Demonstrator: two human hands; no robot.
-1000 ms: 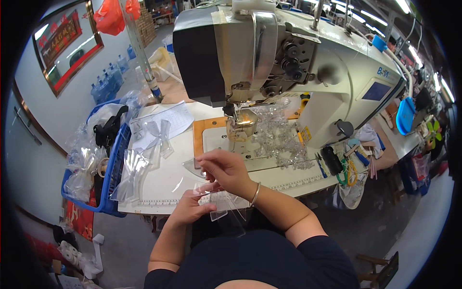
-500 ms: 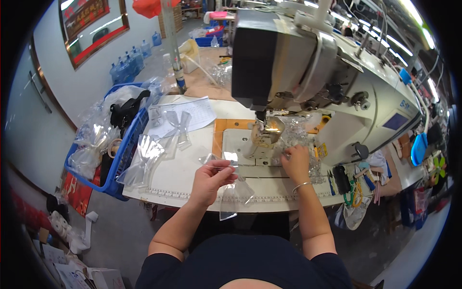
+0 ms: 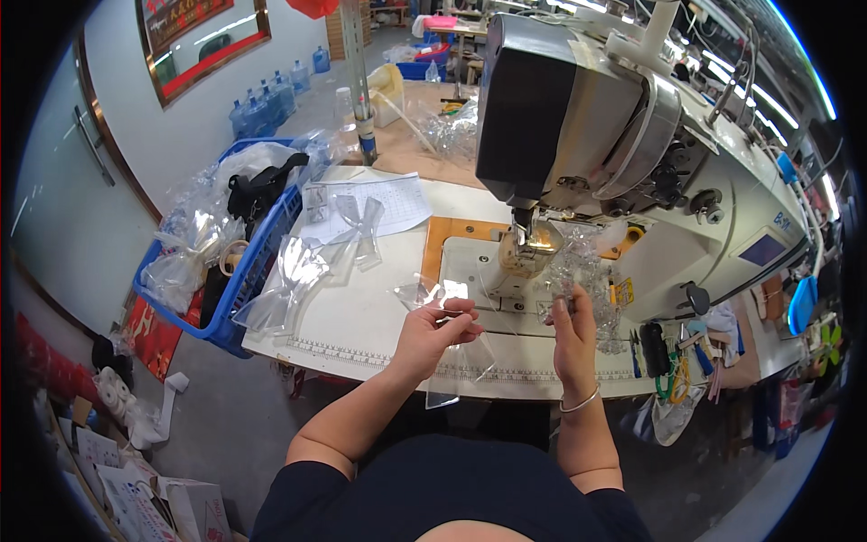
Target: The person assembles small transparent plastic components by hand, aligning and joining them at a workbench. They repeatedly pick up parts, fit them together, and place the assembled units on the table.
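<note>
My left hand pinches a clear plastic bow at its narrow middle, over the front of the sewing machine table. One end of the bow hangs past the table's front edge. My right hand is raised beside a heap of small clear plastic pieces, thumb against fingers; a small transparent bit shows by the fingertips, too faint to name. Between and beyond my hands stands the sewing machine, its needle area over the post. More clear bows lie to the left.
A patterned paper sheet lies at the table's back left. Beside the table, a blue basket holds plastic bags and black straps. Scissors and other hand tools lie at the right edge. Cartons stand on the floor.
My right hand has lifted from among the small clear pieces and turned, fingers now upward. My left hand keeps its pinch on the bow. The whole view has shifted slightly.
</note>
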